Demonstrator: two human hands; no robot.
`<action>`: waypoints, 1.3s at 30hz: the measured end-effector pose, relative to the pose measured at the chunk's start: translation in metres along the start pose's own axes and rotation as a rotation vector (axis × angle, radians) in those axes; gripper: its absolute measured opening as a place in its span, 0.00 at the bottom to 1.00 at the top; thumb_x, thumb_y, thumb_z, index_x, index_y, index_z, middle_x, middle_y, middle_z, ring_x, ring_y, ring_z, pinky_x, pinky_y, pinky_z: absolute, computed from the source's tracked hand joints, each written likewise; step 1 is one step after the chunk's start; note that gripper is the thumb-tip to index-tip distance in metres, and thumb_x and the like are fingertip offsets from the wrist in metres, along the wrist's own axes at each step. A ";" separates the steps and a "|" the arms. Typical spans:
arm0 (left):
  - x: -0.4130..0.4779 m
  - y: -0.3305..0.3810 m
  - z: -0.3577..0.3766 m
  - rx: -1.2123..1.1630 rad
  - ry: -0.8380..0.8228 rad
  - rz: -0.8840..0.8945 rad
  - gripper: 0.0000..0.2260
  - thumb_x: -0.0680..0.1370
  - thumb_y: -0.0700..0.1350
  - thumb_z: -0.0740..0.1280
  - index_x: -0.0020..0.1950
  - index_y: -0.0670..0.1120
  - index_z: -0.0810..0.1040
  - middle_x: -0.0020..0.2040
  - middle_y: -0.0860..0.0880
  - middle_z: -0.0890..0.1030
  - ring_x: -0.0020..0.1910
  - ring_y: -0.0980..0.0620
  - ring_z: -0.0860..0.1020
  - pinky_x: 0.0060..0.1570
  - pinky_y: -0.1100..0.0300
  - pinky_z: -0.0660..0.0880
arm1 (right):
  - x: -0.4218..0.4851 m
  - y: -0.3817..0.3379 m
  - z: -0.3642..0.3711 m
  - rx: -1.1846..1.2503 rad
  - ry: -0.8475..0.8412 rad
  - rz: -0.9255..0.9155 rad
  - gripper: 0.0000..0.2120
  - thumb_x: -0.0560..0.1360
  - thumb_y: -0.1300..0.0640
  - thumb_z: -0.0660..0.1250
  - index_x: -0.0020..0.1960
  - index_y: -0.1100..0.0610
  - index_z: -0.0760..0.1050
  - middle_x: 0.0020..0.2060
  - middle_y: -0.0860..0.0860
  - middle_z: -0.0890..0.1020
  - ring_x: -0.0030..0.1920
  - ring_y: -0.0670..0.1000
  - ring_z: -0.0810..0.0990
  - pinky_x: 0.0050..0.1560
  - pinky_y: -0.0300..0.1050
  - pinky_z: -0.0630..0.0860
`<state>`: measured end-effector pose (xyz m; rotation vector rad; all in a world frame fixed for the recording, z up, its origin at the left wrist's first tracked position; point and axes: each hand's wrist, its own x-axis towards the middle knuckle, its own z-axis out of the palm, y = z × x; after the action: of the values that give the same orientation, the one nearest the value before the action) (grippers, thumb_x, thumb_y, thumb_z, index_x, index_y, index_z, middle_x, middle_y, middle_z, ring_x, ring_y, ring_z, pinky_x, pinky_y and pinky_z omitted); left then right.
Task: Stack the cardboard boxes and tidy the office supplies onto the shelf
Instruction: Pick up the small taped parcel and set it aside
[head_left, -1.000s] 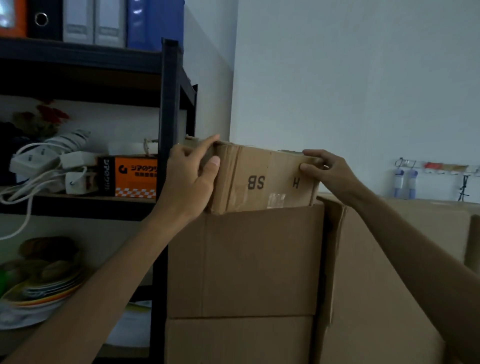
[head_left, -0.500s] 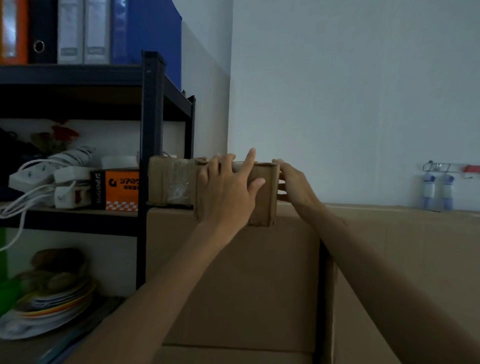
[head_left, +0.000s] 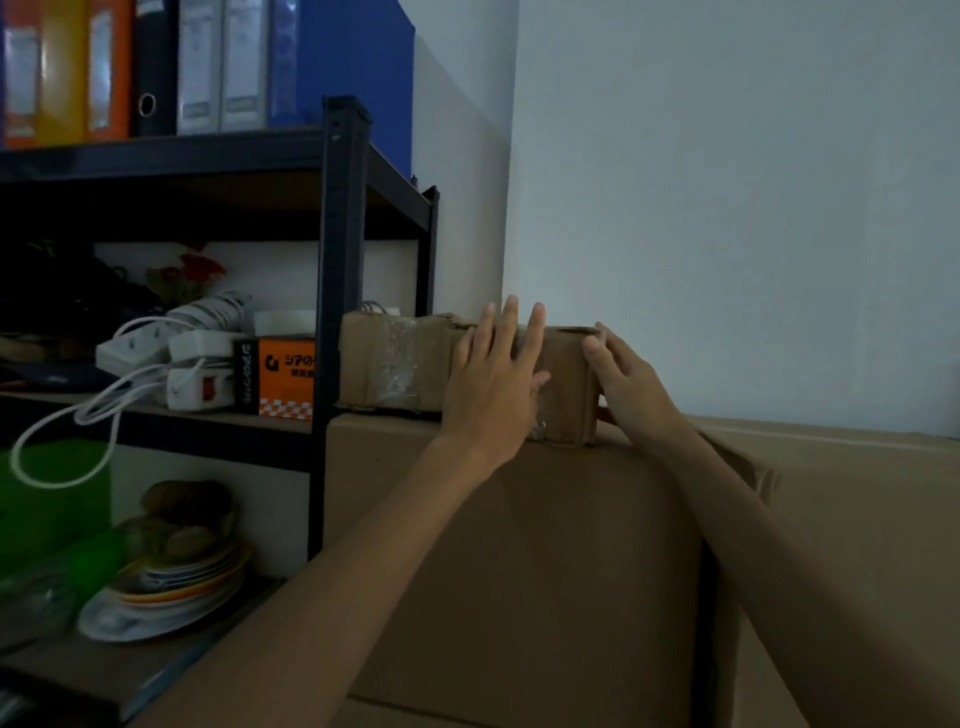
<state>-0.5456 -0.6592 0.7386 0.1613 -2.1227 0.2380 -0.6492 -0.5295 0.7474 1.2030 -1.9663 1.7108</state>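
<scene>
Both hands are laid on a small cardboard box (head_left: 566, 384) that is set on top of a large cardboard box (head_left: 519, 545), just beside the black shelf (head_left: 343, 260). The left hand (head_left: 493, 384) is spread flat against the near face, fingers straight and nothing gripped. The right hand (head_left: 628, 395) is placed against the right end, fingers only slightly bent, released rather than clenched. Whether its thumb is hooked under the lower edge cannot be told.

The stacking step is judged to be in hand, with the small box squared up on the pile. A taped cardboard stretch (head_left: 395, 364) is seen touching it on the left, and whether that is part of the same box cannot be told. A level push is judged to be called for next, so that the box is seated fully on the top and no edge is left overhanging. Power strips (head_left: 197, 384), an orange carton (head_left: 285, 374) and binders (head_left: 208, 67) are held on the shelf, with plates (head_left: 171, 597) lower down.
</scene>
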 end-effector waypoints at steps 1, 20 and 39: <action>0.000 -0.002 0.000 -0.008 -0.015 0.009 0.28 0.82 0.51 0.50 0.77 0.47 0.40 0.78 0.43 0.44 0.76 0.43 0.42 0.73 0.49 0.45 | 0.000 0.000 0.000 -0.008 0.010 0.003 0.50 0.60 0.20 0.57 0.71 0.50 0.65 0.68 0.52 0.72 0.67 0.51 0.71 0.66 0.58 0.70; -0.201 -0.139 -0.156 -0.148 -0.178 -0.239 0.23 0.78 0.53 0.62 0.73 0.52 0.64 0.73 0.51 0.60 0.72 0.50 0.58 0.68 0.54 0.60 | -0.172 -0.113 0.159 -0.376 0.130 -0.302 0.26 0.73 0.56 0.68 0.69 0.58 0.68 0.67 0.56 0.68 0.68 0.51 0.66 0.64 0.32 0.59; -0.488 -0.347 -0.341 0.221 -0.208 -0.678 0.20 0.72 0.50 0.64 0.64 0.48 0.76 0.62 0.44 0.75 0.60 0.41 0.74 0.51 0.49 0.75 | -0.343 -0.232 0.502 0.050 -0.632 -0.335 0.22 0.76 0.51 0.65 0.68 0.42 0.63 0.69 0.39 0.59 0.63 0.32 0.57 0.55 0.19 0.53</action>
<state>0.0664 -0.9067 0.5404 1.0491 -2.1077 0.0493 -0.1150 -0.8395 0.5428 2.1514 -1.8644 1.3138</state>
